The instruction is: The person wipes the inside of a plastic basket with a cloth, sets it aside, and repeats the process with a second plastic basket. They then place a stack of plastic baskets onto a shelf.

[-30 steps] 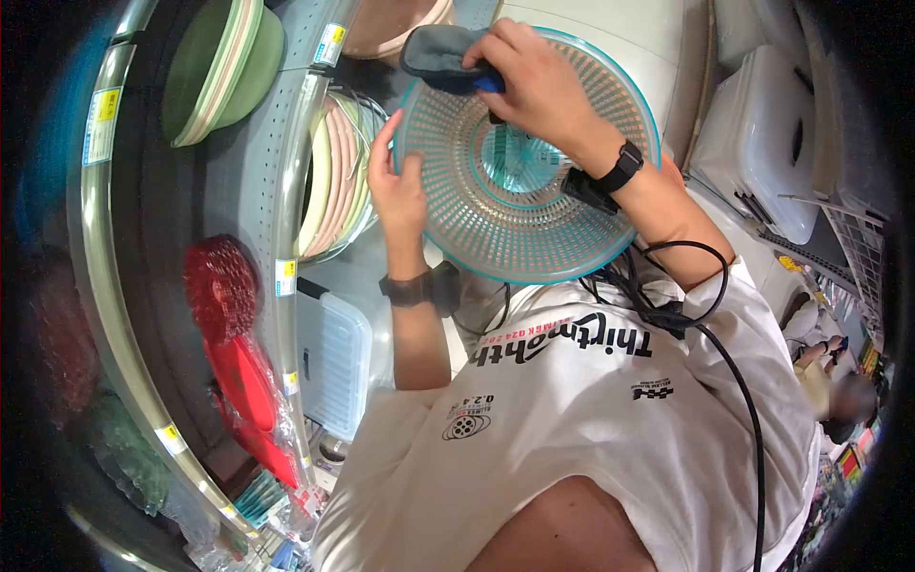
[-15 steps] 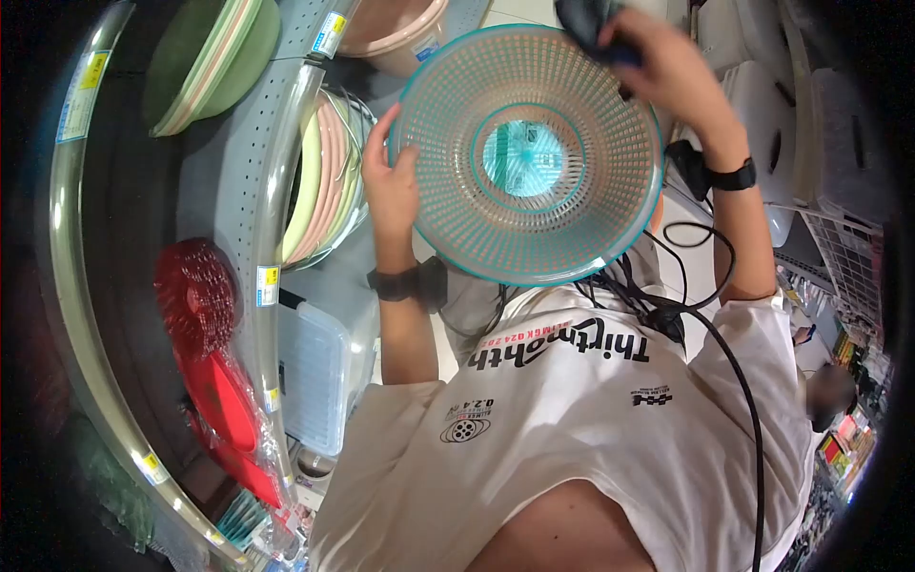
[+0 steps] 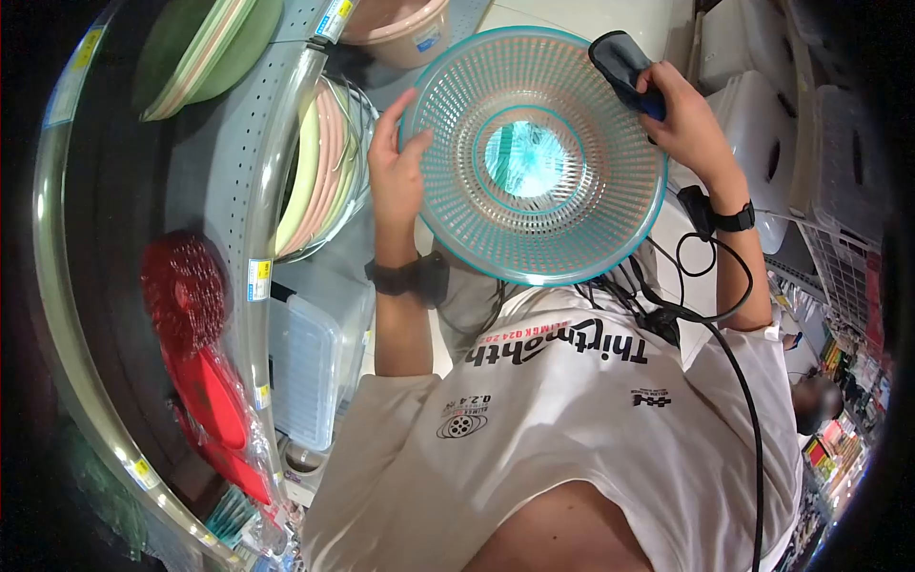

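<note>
A round plastic colander [image 3: 457, 191] with a teal rim and slotted walls is held up in front of my chest, its open side facing me. My left hand [image 3: 396, 176] grips its left edge, thumb on the inner side and fingers around the outside. At the upper right edge, my right hand [image 3: 691, 124] is closed on a folded dark grey and navy cloth [image 3: 624, 71], which overlaps the rim. Whether the right fingers also grip the rim is hidden.
Shelving on the left holds stacked green and pink basins [image 3: 214, 67], a pink tub [image 3: 400, 33], and red plastic ware [image 3: 205, 353] in wrap. Below is a clear lidded box [image 3: 305, 362]. White bins [image 3: 753, 133] stand at right. A black cable [image 3: 729, 372] hangs across my shirt.
My right hand has moved down and slightly right along the rim with the cloth, whose grey side now shows. The left hand keeps its hold on the colander.
</note>
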`<state>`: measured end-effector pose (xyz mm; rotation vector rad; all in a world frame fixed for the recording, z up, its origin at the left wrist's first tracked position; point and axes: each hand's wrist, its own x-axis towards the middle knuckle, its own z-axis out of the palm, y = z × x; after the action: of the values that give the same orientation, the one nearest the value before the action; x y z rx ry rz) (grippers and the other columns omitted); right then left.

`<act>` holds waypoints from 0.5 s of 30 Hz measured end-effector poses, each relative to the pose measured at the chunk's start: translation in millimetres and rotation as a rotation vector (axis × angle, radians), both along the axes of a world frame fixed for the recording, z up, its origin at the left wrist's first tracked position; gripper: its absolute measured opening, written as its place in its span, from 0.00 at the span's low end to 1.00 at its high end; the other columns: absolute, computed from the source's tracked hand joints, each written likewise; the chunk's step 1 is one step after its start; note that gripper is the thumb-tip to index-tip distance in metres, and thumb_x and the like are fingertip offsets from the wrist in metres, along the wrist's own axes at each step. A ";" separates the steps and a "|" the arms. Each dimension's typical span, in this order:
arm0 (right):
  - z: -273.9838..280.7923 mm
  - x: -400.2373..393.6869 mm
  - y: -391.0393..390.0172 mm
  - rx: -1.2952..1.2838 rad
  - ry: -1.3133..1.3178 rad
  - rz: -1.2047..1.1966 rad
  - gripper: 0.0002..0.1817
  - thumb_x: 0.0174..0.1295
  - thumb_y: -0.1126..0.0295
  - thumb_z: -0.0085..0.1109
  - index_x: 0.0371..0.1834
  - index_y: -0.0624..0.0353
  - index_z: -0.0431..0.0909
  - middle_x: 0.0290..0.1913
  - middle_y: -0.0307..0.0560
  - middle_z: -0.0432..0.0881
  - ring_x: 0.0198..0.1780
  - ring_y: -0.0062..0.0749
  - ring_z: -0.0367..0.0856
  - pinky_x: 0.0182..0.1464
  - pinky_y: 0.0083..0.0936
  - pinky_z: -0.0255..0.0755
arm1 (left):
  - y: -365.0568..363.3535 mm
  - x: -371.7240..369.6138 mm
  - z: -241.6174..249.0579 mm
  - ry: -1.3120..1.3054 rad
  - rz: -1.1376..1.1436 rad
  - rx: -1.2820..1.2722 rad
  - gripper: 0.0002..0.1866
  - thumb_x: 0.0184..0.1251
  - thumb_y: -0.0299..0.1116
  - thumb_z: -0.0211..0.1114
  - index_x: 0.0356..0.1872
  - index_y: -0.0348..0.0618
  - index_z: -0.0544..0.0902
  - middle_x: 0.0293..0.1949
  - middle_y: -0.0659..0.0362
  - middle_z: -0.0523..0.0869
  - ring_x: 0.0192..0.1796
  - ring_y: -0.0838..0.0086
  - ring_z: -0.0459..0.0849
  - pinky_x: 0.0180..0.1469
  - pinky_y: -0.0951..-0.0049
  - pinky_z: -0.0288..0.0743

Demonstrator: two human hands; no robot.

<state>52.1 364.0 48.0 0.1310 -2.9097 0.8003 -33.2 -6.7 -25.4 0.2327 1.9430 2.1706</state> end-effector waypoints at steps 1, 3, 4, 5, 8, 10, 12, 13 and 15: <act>1.4 1.5 -1.0 0.033 -0.007 -0.003 0.20 0.52 0.79 0.66 0.48 0.59 0.72 0.45 0.54 0.77 0.48 0.58 0.80 0.51 0.43 0.75 | 0.5 -0.3 1.1 0.036 -0.004 -0.011 0.30 0.65 0.19 0.62 0.71 0.31 0.75 0.67 0.49 0.80 0.68 0.68 0.77 0.72 0.69 0.67; 5.6 5.0 -3.1 0.033 -0.021 0.001 0.20 0.51 0.79 0.66 0.48 0.58 0.72 0.45 0.54 0.77 0.49 0.58 0.80 0.51 0.44 0.74 | 2.0 -0.3 3.0 0.074 -0.007 -0.021 0.30 0.65 0.19 0.62 0.71 0.31 0.75 0.67 0.49 0.79 0.67 0.69 0.77 0.71 0.70 0.67; 8.0 7.0 -4.4 0.034 -0.037 0.004 0.21 0.51 0.80 0.66 0.48 0.58 0.72 0.46 0.54 0.77 0.50 0.58 0.80 0.51 0.45 0.74 | 2.1 0.8 4.1 0.039 -0.007 -0.009 0.30 0.65 0.19 0.62 0.71 0.31 0.75 0.67 0.50 0.80 0.66 0.70 0.78 0.70 0.71 0.69; 10.3 8.9 -6.0 0.034 -0.036 0.004 0.21 0.51 0.80 0.66 0.48 0.58 0.72 0.46 0.54 0.77 0.50 0.58 0.80 0.51 0.45 0.74 | 2.3 1.3 4.8 0.004 -0.007 0.003 0.30 0.65 0.19 0.62 0.71 0.31 0.75 0.67 0.51 0.80 0.64 0.71 0.79 0.68 0.72 0.70; 16.6 15.7 -12.1 0.113 -0.071 -0.003 0.21 0.50 0.79 0.67 0.48 0.57 0.72 0.45 0.54 0.76 0.51 0.57 0.80 0.51 0.45 0.75 | 3.3 0.7 0.0 0.053 0.007 0.009 0.30 0.65 0.19 0.62 0.71 0.31 0.75 0.65 0.52 0.80 0.61 0.73 0.79 0.64 0.74 0.72; 19.6 21.2 -15.8 0.144 -0.086 0.008 0.21 0.50 0.79 0.68 0.47 0.57 0.73 0.45 0.52 0.75 0.52 0.57 0.80 0.51 0.45 0.76 | 4.0 1.4 1.4 0.048 0.004 0.010 0.30 0.65 0.19 0.62 0.71 0.32 0.75 0.64 0.52 0.81 0.59 0.74 0.80 0.62 0.75 0.73; 21.4 26.7 -17.2 0.155 -0.089 0.011 0.21 0.50 0.79 0.67 0.47 0.57 0.73 0.45 0.52 0.75 0.52 0.56 0.80 0.51 0.45 0.76 | 4.4 1.7 2.6 0.046 0.003 0.013 0.30 0.65 0.19 0.62 0.72 0.32 0.75 0.64 0.52 0.81 0.57 0.76 0.80 0.59 0.76 0.74; 22.3 28.8 -18.0 0.167 -0.092 0.016 0.21 0.50 0.79 0.67 0.47 0.56 0.73 0.45 0.51 0.75 0.52 0.56 0.80 0.51 0.45 0.76 | 4.5 1.8 2.8 0.031 0.004 0.015 0.30 0.65 0.19 0.62 0.72 0.33 0.75 0.63 0.52 0.81 0.55 0.77 0.80 0.57 0.78 0.75; 24.3 32.3 -19.6 0.170 -0.106 0.016 0.21 0.50 0.79 0.67 0.47 0.56 0.73 0.45 0.51 0.76 0.52 0.56 0.80 0.50 0.45 0.76 | 4.2 2.1 3.3 0.016 0.005 0.017 0.30 0.66 0.19 0.61 0.72 0.33 0.75 0.63 0.52 0.81 0.53 0.78 0.81 0.54 0.79 0.75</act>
<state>84.4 344.4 72.3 0.1314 -3.0778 0.5780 -31.2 -2.5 -22.0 0.2495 1.9363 2.1956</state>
